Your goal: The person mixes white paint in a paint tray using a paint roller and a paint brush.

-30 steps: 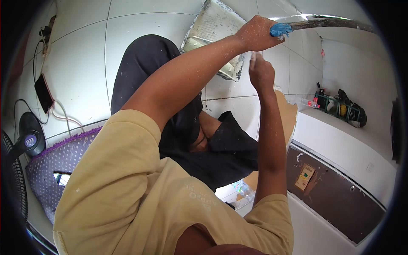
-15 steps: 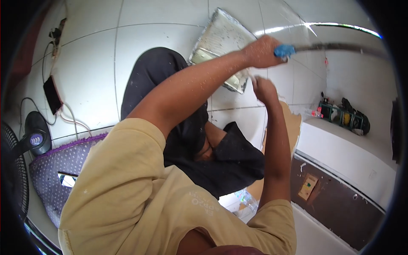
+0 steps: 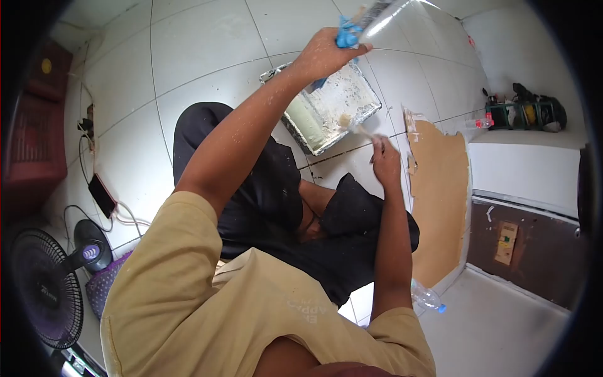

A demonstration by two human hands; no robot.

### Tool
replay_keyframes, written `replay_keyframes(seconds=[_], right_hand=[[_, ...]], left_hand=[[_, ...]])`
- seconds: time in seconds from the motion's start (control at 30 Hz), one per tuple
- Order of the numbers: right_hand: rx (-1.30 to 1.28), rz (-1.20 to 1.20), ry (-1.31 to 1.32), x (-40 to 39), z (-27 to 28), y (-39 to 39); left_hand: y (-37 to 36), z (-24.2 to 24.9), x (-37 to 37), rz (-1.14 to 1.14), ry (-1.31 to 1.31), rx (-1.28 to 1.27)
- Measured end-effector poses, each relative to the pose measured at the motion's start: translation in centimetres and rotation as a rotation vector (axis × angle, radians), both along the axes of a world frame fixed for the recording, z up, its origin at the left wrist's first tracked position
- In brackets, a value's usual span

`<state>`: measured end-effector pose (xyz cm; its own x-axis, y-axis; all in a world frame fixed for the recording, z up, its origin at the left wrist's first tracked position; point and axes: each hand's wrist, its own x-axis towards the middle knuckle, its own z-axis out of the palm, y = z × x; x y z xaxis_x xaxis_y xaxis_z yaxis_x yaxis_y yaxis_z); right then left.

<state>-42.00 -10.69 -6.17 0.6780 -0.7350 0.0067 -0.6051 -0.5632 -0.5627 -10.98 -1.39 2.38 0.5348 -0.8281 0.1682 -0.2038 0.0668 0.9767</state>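
My left hand (image 3: 323, 53), closed, holds a handle with a crumpled blue wrap (image 3: 347, 32); a grey, blurred length extends from it toward the top edge. Below it lies a paint tray (image 3: 357, 94), smeared with pale paint, with a pool in its near left part. My right hand (image 3: 385, 157) is closed around the thin handle of a small brush (image 3: 347, 121). The brush's pale bristles are over the tray's near right part; whether they touch it I cannot tell. Part of the tray is hidden behind my left forearm.
Torn brown cardboard (image 3: 440, 207) lies on the tiled floor at the right, near a clear bottle (image 3: 427, 298). A green rack (image 3: 527, 115) of items stands on a white ledge (image 3: 524, 166). On the left are a black fan (image 3: 47, 289), a phone (image 3: 102, 195) with cables and a dark red object (image 3: 38, 125).
My left hand and the blue-wrapped handle have moved up and left. The handle's far length now points up-right. My right hand is lower, and the brush shows clearly. The whole view has shifted.
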Motion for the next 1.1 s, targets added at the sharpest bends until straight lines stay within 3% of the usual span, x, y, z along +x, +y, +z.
replay_keyframes(seconds=[0.07, 0.17, 0.23, 0.27, 0.37, 0.43, 0.63, 0.77, 0.83, 0.9, 1.03, 1.1], right_hand=[[-0.209, -0.007, -0.071, 1.1, -1.7, -4.0], [-0.307, -0.06, -0.135, 4.0, -3.3, -7.5], [-0.219, -0.089, 0.009, 5.1, -5.0, -7.6], [-0.128, -0.043, 0.175, 6.1, -3.3, -5.6], [-0.247, 0.232, -0.121, 6.6, -5.1, -3.6], [-0.212, 0.189, -0.078, 6.9, -2.6, -2.6], [-0.203, -0.116, 0.061, 6.8, -1.4, -4.6], [-0.258, 0.018, -0.005, 8.2, -2.8, -3.6], [-0.081, 0.258, -0.16, 8.8, -2.9, -1.8], [-0.104, 0.32, -0.199, 9.2, -2.4, -0.9], [-0.422, 0.011, -0.034, 8.9, -3.8, -4.8], [-0.393, -0.036, 0.133, 8.0, -4.2, -5.4]], left_hand=[[1.6, 0.9, -1.4, 0.166, 0.024, 0.046], [1.8, -1.2, -1.5, 0.126, 0.118, -0.109], [2.5, -0.9, -1.4, 0.088, 0.159, -0.092], [2.5, -0.8, -1.1, 0.056, 0.233, -0.134], [2.3, -0.6, 0.0, 0.045, 0.292, -0.157], [1.9, -1.5, 2.2, -0.139, 0.354, -0.15], [0.2, -0.8, 2.5, -0.118, 0.338, -0.158], [0.8, -0.2, 2.0, -0.084, 0.23, -0.19], [1.1, -0.3, 2.7, -0.152, 0.295, -0.252], [1.5, 0.0, 3.1, -0.159, 0.287, -0.287], [3.1, 2.2, 3.4, -0.162, 0.302, -0.355], [3.2, 2.9, 2.8, -0.117, 0.273, -0.364]])
